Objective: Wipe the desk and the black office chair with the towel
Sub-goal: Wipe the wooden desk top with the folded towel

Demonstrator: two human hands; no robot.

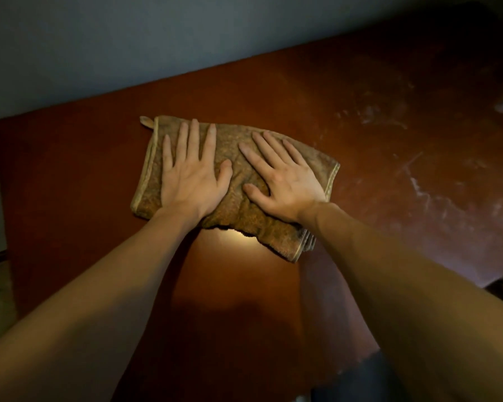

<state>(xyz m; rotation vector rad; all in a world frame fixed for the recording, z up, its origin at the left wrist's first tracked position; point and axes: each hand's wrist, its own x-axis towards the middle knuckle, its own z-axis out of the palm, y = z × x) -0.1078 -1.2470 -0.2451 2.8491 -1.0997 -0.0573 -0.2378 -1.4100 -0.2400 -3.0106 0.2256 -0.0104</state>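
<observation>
Lying flat on the table is the folded brown towel, near the far edge and a bit to the left. A little loop sticks out of its far left corner. Both hands press down on it with fingers straight and spread wide, holding nothing: the left hand on the left half, the right hand on the right half, thumbs close together. The table is dark red-brown. Pale streaks mark it off to the right. A grey wall stands behind.
</observation>
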